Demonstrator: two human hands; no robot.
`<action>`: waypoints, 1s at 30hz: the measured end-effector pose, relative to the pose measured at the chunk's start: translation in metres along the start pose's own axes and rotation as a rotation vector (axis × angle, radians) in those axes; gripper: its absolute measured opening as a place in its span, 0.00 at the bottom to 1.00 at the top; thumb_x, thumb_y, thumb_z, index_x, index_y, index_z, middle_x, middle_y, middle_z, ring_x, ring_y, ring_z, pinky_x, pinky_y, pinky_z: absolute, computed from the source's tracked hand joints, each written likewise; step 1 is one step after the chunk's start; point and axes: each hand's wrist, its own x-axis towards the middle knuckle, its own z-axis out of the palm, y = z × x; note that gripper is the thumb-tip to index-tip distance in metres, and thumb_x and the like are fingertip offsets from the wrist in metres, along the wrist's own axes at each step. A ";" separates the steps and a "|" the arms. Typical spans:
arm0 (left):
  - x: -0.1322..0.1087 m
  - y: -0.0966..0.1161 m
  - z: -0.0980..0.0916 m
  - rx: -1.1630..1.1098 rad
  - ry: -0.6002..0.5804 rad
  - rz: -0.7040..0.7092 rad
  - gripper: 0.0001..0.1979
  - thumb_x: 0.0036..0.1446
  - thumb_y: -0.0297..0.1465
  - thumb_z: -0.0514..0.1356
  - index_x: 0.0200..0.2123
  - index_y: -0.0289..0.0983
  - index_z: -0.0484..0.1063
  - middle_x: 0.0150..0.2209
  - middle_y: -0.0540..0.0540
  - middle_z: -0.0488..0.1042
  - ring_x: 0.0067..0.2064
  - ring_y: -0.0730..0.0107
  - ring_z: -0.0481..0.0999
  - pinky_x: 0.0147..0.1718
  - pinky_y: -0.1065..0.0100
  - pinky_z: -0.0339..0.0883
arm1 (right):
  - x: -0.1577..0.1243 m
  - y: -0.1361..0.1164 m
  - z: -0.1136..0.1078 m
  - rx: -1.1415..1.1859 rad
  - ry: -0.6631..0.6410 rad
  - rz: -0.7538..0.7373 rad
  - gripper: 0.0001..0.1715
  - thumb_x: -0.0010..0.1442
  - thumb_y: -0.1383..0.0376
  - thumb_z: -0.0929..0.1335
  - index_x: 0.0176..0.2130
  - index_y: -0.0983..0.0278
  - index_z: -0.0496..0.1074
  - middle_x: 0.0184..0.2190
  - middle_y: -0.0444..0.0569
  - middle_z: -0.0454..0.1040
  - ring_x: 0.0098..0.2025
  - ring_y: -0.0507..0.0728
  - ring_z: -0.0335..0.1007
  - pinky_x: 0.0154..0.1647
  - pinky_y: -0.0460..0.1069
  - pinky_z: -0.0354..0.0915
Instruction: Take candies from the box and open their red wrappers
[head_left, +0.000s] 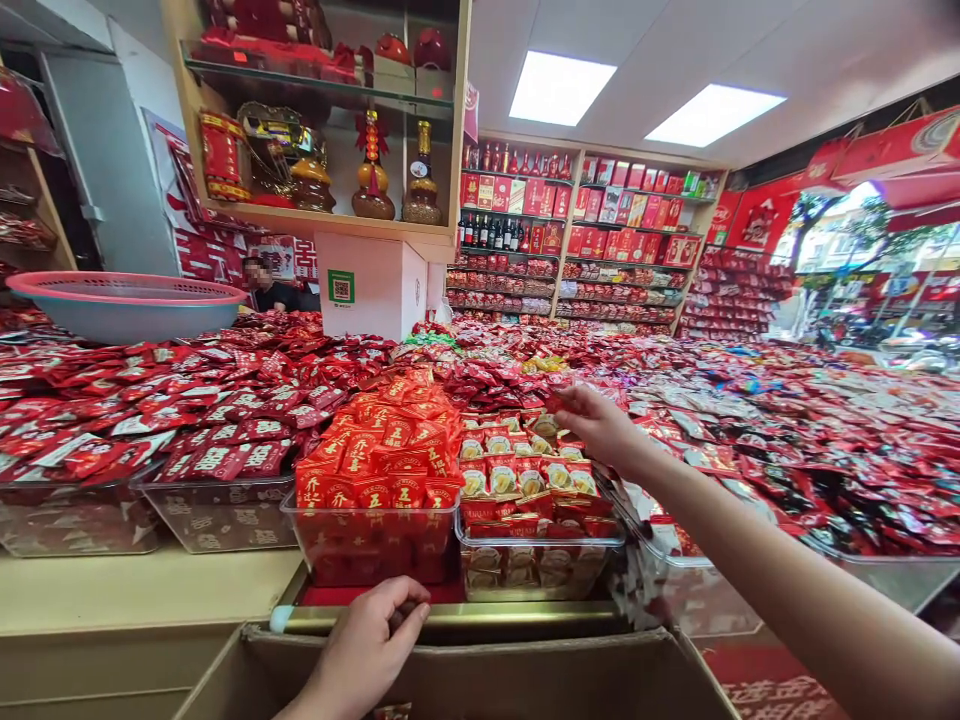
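My left hand (pixel 379 635) hovers over the near rim of an open cardboard box (pixel 510 660). Its fingers are curled toward the thumb; whatever they may hold is hidden. My right hand (pixel 604 425) reaches over a clear bin of small gold-and-red wrapped durian sweets (pixel 532 475). Its fingertips are drawn together above the back rows, and I cannot make out anything between them. Left of that bin stands another clear bin, heaped with bright red-orange packets (pixel 382 460) with gold lettering. A small wrapped piece (pixel 394 711) shows inside the cardboard box.
Clear bins of dark red packets (pixel 240 440) stand to the left. Heaps of red, white and black packets (pixel 787 450) spread to the right. A pink-and-blue basin (pixel 135 305) rests at the back left. A cabinet (pixel 322 215) overhangs the display. A person (pixel 268 290) is behind it.
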 end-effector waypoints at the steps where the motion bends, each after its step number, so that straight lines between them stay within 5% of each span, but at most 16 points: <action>1: -0.001 0.000 0.001 0.033 -0.006 0.008 0.09 0.52 0.34 0.50 0.28 0.39 0.69 0.26 0.52 0.73 0.27 0.70 0.69 0.28 0.72 0.59 | 0.014 0.007 -0.001 -0.030 0.010 0.061 0.10 0.49 0.68 0.63 0.35 0.65 0.62 0.28 0.45 0.66 0.27 0.49 0.62 0.28 0.47 0.63; 5: -0.003 0.002 0.002 0.117 0.004 0.022 0.09 0.53 0.33 0.49 0.28 0.40 0.68 0.27 0.52 0.73 0.29 0.70 0.70 0.29 0.71 0.59 | 0.042 0.026 0.009 -0.040 -0.078 0.243 0.07 0.48 0.72 0.63 0.32 0.67 0.63 0.20 0.41 0.61 0.21 0.47 0.59 0.23 0.46 0.64; 13: -0.002 0.002 0.005 0.203 0.009 0.039 0.09 0.53 0.34 0.48 0.29 0.42 0.67 0.27 0.52 0.73 0.29 0.71 0.70 0.28 0.72 0.59 | 0.055 0.040 0.017 -0.073 -0.277 0.294 0.15 0.45 0.68 0.67 0.36 0.66 0.64 0.14 0.39 0.63 0.16 0.47 0.59 0.16 0.43 0.58; 20: -0.001 0.002 0.006 0.250 0.021 0.034 0.09 0.53 0.33 0.49 0.28 0.42 0.67 0.27 0.52 0.74 0.28 0.70 0.71 0.28 0.72 0.60 | 0.057 0.033 0.017 -0.403 -0.352 0.192 0.14 0.44 0.68 0.67 0.35 0.68 0.67 0.20 0.45 0.69 0.20 0.49 0.63 0.20 0.44 0.59; 25: -0.001 0.000 0.005 0.240 0.003 0.050 0.09 0.54 0.34 0.48 0.29 0.43 0.66 0.28 0.53 0.74 0.30 0.70 0.71 0.29 0.72 0.60 | 0.054 0.014 0.015 -0.598 -0.178 0.103 0.10 0.43 0.69 0.67 0.31 0.68 0.69 0.31 0.52 0.71 0.31 0.55 0.65 0.31 0.48 0.59; 28: -0.001 -0.002 0.005 0.236 -0.005 0.060 0.09 0.54 0.34 0.47 0.30 0.43 0.66 0.28 0.53 0.74 0.30 0.70 0.71 0.29 0.72 0.60 | 0.029 -0.009 0.017 -0.607 -0.060 -0.050 0.07 0.46 0.68 0.65 0.30 0.67 0.69 0.31 0.51 0.70 0.33 0.54 0.64 0.33 0.48 0.58; 30: -0.001 -0.002 0.006 0.242 -0.001 0.059 0.09 0.54 0.34 0.47 0.30 0.43 0.66 0.28 0.53 0.74 0.30 0.70 0.71 0.29 0.72 0.60 | -0.009 -0.022 0.028 -0.488 -0.190 -0.163 0.06 0.48 0.67 0.63 0.29 0.65 0.69 0.26 0.47 0.70 0.29 0.52 0.64 0.30 0.46 0.58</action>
